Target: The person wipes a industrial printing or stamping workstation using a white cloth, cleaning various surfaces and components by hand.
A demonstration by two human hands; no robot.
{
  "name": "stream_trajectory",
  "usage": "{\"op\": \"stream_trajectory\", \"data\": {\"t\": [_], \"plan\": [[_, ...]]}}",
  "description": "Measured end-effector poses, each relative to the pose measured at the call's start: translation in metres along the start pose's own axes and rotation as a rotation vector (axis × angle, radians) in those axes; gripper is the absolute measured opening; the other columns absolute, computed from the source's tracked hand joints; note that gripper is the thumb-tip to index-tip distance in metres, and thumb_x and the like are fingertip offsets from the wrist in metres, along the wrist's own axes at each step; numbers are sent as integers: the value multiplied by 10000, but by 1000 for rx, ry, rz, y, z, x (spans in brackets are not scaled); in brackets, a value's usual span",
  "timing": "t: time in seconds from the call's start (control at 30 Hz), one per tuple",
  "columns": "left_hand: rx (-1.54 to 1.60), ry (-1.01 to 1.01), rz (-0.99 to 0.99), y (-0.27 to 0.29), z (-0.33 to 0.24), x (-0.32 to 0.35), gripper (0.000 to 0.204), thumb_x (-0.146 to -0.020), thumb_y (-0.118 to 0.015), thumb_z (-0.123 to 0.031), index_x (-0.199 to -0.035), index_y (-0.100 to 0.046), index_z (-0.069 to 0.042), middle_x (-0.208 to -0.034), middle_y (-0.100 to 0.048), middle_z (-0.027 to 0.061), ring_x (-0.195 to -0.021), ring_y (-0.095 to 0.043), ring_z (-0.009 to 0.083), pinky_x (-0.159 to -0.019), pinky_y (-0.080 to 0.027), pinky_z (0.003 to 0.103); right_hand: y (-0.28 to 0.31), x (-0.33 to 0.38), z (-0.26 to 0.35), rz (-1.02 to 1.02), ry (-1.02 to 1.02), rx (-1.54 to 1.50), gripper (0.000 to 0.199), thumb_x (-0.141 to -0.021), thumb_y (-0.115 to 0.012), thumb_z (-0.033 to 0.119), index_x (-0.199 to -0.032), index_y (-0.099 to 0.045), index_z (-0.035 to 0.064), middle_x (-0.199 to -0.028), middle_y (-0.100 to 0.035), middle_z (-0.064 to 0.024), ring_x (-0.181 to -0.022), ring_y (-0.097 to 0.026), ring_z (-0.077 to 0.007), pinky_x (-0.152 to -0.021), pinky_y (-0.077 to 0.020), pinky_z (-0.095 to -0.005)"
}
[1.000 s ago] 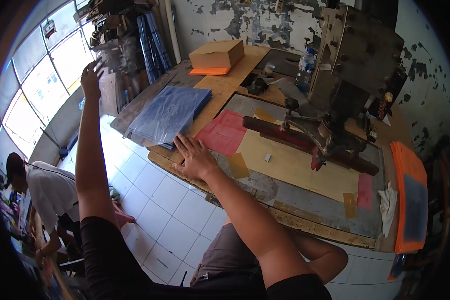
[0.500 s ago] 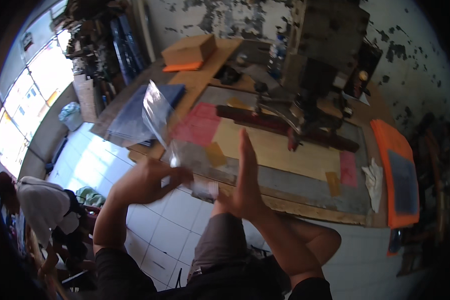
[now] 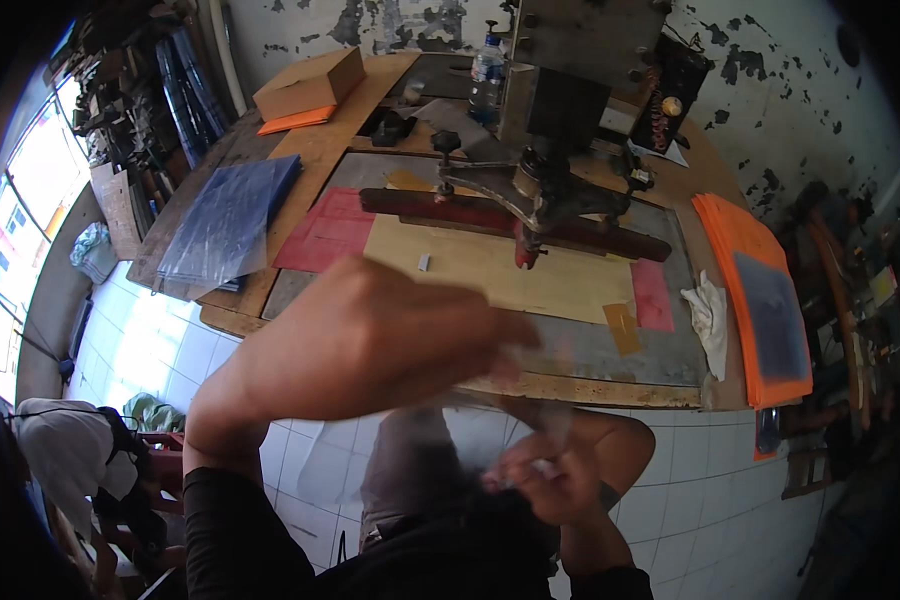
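My left hand [image 3: 370, 335] reaches across the front of the press table, its blurred fingers pinched together. What lies between its fingertips I cannot make out. Lower down, above my lap, my right hand [image 3: 550, 480] has its fingers curled closed on part of a clear plastic film [image 3: 330, 465]. The film is see-through and smeared by motion, so its full shape is hard to follow. Beyond my hands a yellow sheet [image 3: 490, 280] lies on the grey press bed [image 3: 570, 355], with a small grey piece [image 3: 424, 263] on it.
A heavy press head with a dark red bar [image 3: 590, 238] hangs over the bed. Clear plastic sheets [image 3: 230, 220] are stacked at left, an orange bundle [image 3: 760, 300] and a white cloth [image 3: 708, 320] at right. A cardboard box [image 3: 310, 85] and bottle [image 3: 487, 80] stand behind. Another person [image 3: 80, 460] bends at lower left.
My left hand has moved right and up across the table front. The right hand has dropped toward my lap, from open fingers to curled ones. The film has swung down.
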State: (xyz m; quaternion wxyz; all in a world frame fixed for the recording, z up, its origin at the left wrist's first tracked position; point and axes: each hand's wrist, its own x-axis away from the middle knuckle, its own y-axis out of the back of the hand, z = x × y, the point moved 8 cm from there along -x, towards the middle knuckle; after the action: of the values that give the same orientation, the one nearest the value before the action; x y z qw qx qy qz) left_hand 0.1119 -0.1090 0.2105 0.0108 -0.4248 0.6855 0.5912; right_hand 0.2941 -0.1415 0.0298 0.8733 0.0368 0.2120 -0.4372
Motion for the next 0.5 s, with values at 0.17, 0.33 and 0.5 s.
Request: {"op": "stream_trajectory", "data": {"t": [0.17, 0.33, 0.5], "plan": [[-160, 0, -344, -6, 22, -14, 503, -933, -907, -202, -1399, -749, -99, -1254, -794, 88, -1033, -789, 230, -825, -629, 375, 79, 3, 18, -471, 2, 41, 347, -1122, -706, 92, -1437, -612, -20, -920, -764, -102, -726, -742, -132, -551, -553, -225], [-216, 202, -118, -119, 52, 40, 525, -976, -862, -359, -1428, -730, -127, -1507, -676, 118, -1408, -641, 318, -1204, -483, 563, 192, 42, -35, -817, -401, 457, 485, -1121, -724, 135, -1568, -579, 16, -876, -726, -51, -634, -622, -84, -495, -465, -240], [-145, 341, 9, -208, 63, 103, 518, -974, -857, -412, -1412, -742, -158, -1560, -655, 104, -1488, -585, 338, -1277, -403, 601, 204, 42, -15, -780, -462, 956, 586, -1090, -772, 182, -1618, -559, 44, -975, -769, -76, -802, -694, -150, -697, -567, -336]]}}
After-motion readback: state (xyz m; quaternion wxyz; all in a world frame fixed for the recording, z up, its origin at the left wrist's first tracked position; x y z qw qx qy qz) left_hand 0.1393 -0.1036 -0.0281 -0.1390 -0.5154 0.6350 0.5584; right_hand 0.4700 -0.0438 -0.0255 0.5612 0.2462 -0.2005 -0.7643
